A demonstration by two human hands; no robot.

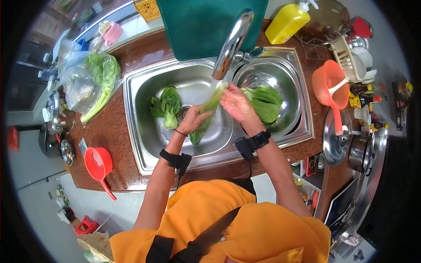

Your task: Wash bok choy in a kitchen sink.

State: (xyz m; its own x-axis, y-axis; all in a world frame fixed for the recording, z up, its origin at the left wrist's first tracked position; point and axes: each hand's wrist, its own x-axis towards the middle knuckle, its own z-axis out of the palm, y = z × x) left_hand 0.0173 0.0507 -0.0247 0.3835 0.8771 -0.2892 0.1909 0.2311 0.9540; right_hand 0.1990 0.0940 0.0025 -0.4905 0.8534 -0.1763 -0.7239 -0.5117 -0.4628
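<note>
Over the left basin of a steel double sink [144, 166], my left hand [194, 119] grips a long green bok choy leaf [212, 102] by its middle. My right hand [237, 102] touches the pale stem end under the chrome faucet [227, 49], fingers partly spread; whether they pinch the stem is hard to tell. Water seems to run over the leaf. A small head of bok choy [169, 108] lies beside the drain in the left basin. More bok choy leaves [266, 102] rest in a steel bowl [286, 79] in the right basin.
Left of the sink lie a plastic bag of greens [102, 75] and a red dipper [98, 162]. A green board [210, 29] and a yellow pump bottle [286, 24] stand behind. At right are an orange dipper [324, 82], a glass lid [335, 141] and a dish rack [343, 56].
</note>
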